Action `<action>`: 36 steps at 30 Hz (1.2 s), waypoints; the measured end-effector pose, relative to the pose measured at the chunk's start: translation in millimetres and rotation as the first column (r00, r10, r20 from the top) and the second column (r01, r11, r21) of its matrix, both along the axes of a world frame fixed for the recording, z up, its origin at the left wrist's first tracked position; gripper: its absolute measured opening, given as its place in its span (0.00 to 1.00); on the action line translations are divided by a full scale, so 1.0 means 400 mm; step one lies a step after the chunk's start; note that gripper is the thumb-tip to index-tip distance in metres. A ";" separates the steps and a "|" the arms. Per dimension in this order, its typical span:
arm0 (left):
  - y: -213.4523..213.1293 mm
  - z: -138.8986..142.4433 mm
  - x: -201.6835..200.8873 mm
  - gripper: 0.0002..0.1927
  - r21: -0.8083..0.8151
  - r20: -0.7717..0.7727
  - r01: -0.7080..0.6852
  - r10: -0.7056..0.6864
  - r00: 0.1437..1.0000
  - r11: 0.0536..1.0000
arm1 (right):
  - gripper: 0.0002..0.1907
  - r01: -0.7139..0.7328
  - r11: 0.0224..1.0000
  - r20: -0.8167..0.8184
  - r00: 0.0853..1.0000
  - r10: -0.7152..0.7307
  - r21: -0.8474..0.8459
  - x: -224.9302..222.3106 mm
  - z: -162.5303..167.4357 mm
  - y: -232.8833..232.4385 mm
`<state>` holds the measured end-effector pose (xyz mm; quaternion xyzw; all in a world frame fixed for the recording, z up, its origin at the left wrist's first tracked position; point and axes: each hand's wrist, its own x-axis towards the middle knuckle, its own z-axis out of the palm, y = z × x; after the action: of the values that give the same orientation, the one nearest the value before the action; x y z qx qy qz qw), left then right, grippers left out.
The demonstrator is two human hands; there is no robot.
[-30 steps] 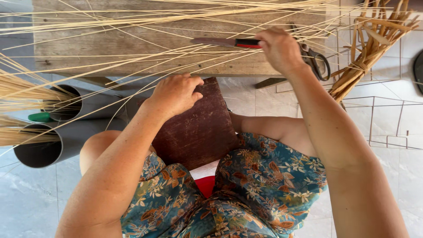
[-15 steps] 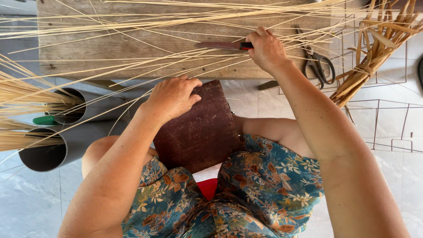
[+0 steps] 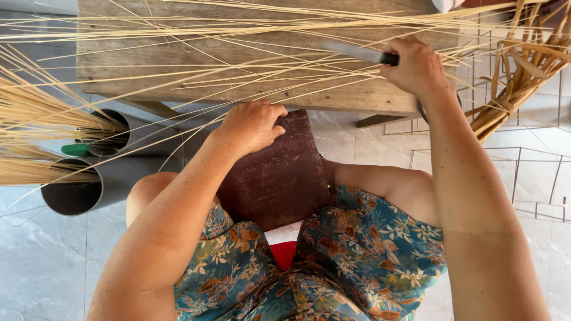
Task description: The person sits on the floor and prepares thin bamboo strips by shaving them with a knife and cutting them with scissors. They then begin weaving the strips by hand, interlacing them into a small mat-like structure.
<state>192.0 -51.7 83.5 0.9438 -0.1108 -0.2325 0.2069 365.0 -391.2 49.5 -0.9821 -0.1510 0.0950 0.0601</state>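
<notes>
Two hands at work near wooden bench [image 3: 178, 56]. Right hand [image 3: 416, 66] over bench's right end, fist closed round dark handle of knife [image 3: 360, 53], blade pointing left across bench top among thin cane strips [image 3: 238, 27]. Left hand [image 3: 250, 126] just below bench's front edge, curled, fingers resting on top edge of dark brown board [image 3: 279, 172] on lap; can't tell if gripping. Grey pipes [image 3: 89, 184] w/ cane bundles left of bench, below it.

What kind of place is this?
Probably a home craft workshop for basket weaving: thin cane strips lie across a worn wooden bench, and grey pipes hold more strips on the tiled floor.
</notes>
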 end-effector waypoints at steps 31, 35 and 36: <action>0.009 -0.014 0.009 0.22 -0.098 0.026 0.020 -0.017 1.000 0.995 | 0.09 -0.015 0.982 0.321 0.946 -0.048 0.190 0.146 -0.070 0.370; 0.016 -0.018 0.014 0.22 -0.101 0.087 0.045 -0.036 0.996 0.994 | 0.06 -0.111 0.967 0.426 0.905 0.003 0.229 0.149 -0.040 0.332; 0.017 -0.017 0.014 0.22 -0.092 0.068 0.032 -0.026 0.997 0.995 | 0.05 -0.131 0.963 0.445 0.896 0.013 0.237 0.147 -0.031 0.325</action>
<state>197.6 -45.0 76.7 0.9387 -0.1421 -0.1985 0.2434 423.9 -261.0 37.1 -0.9553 -0.2083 -0.1473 0.1494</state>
